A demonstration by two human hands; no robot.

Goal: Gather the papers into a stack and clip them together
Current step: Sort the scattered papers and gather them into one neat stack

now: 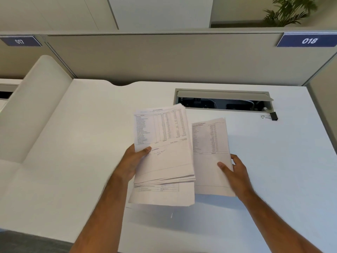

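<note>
My left hand [132, 162] holds the uneven stack [162, 152] above the bench [82, 143], thumb on top; my right hand [235, 170] pinches a few loose sheets [210, 152] beside it. Paper's light, floppy, slippery, so grip low edges. The clip [270, 116] waits far right.

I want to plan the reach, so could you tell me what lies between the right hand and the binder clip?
Only bare white desk separates the right hand from the binder clip, per the head view.
</note>
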